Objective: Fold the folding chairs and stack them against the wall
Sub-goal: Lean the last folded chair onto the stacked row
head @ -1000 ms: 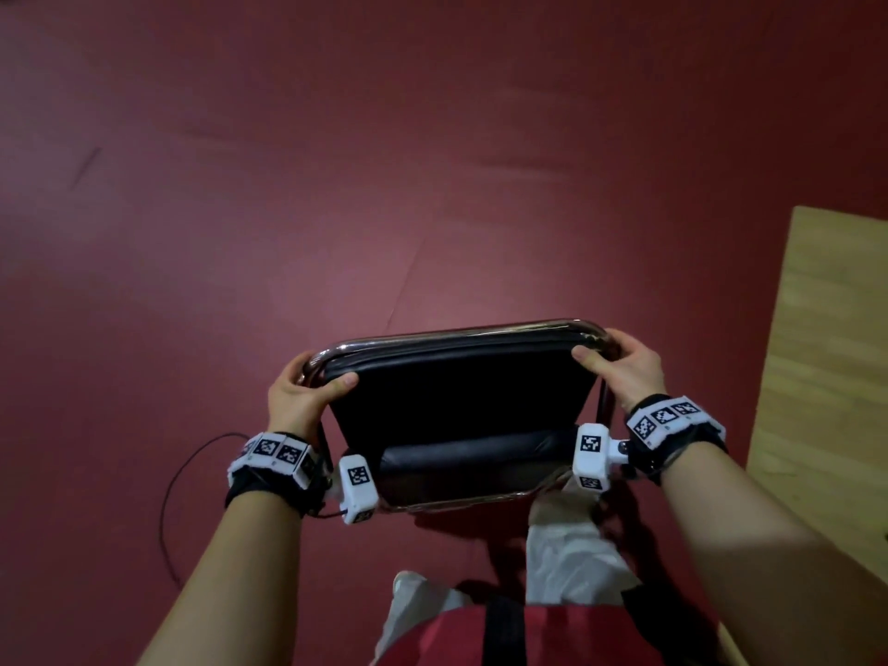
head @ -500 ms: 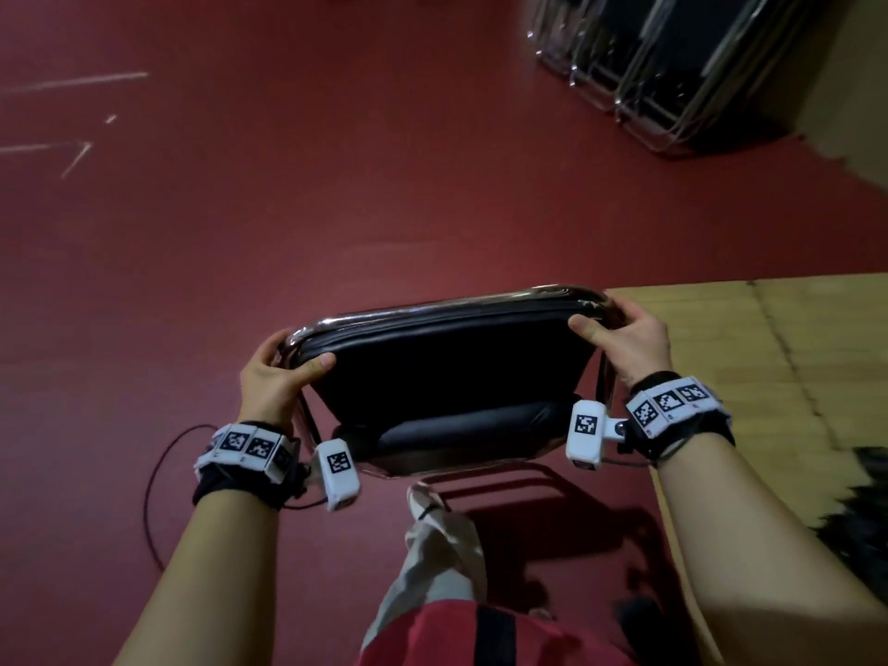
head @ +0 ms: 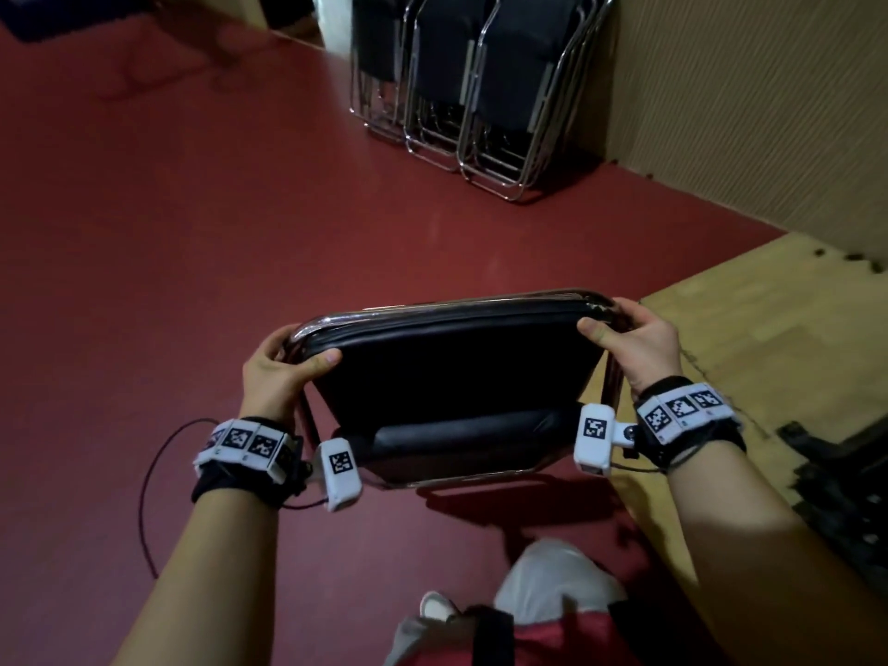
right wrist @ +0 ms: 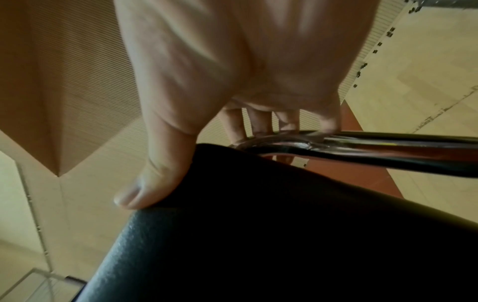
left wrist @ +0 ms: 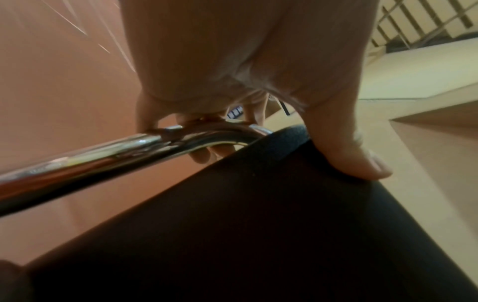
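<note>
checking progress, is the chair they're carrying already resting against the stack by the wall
No: the folded chair is held by the left hand and right hand, apart from the stacked chairs at the wall.

Your head view dim and warm-toned, wide-angle bending at the edges, dark shadow on the red floor (head: 504, 507) under your folded chair (head: 451, 372), both wrist views soft and motion-blurred, small glints on the chrome tube (left wrist: 145, 143), black padding nearly featureless.
</note>
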`<state>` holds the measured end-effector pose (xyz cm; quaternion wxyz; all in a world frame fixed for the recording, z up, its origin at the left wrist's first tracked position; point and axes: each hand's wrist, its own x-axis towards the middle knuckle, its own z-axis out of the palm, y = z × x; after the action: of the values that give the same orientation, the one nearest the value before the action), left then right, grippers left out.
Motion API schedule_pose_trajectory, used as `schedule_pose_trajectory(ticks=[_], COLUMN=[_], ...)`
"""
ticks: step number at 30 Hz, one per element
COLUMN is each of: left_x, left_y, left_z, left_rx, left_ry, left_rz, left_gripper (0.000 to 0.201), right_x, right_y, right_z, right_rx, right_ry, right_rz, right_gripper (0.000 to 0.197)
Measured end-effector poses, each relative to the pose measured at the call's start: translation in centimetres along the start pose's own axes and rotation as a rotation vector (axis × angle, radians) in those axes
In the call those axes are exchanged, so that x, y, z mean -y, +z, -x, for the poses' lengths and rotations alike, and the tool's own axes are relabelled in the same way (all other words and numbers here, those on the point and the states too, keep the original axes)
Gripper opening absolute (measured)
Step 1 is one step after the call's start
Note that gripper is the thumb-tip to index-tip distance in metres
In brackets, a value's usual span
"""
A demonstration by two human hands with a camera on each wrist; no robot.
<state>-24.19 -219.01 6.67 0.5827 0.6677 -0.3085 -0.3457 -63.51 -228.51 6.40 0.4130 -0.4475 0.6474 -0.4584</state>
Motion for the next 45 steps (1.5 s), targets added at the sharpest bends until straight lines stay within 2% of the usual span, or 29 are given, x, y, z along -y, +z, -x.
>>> schedule_pose_trajectory(ticks=[4, 9, 19, 24, 28, 35, 41, 45], left_x=[-0.6, -1.1, -5.1, -6.3, -7.7, -11.2, -12.0, -11.7], left_y=[2.3, 6.2, 10.8, 12.6, 13.3, 14.9, 19.3, 23.2], left_z=[-9.8, -22.9, -46.8, -61.4, -74.0, -92.2, -107.1, -116.5], left_rx=[0.058, 0.074, 0.002, 0.005, 0.067, 0.151, 0.171, 0.178], left_ry=[0.018, -0.008, -0.042, -0.036, -0.039, -0.010, -0.001, -0.020], left_rz=[-0.007, -0.034, -0.029, 0.029, 0.020, -0.021, -0.067, -0.087], left_gripper=[0.052, 0.055, 0.055, 0.053, 0.055, 0.060, 0.061, 0.058], right_x=[1.9, 3.2, 10.8, 14.4, 17.0, 21.7, 23.2, 24.4], right_y=[4.9, 12.0, 27.3, 36.9, 44.5, 54.5, 62.2, 67.1], right_z=[-6.3, -17.1, -38.8, -48.9, -55.8, -66.0, -78.2, -87.2], right_rx=[-0.042, -0.054, 0.017, -0.007, -0.062, -0.099, -0.140, -0.134], right_ry=[0.008, 0.031, 0.024, 0.025, 0.024, 0.019, 0.032, 0.053], right_rz=[-0.008, -0.033, -0.025, -0.027, -0.014, -0.015, -0.012, -0.022], right_gripper=[0.067, 0.064, 0.062, 0.059, 0.056, 0.051, 0.064, 0.062])
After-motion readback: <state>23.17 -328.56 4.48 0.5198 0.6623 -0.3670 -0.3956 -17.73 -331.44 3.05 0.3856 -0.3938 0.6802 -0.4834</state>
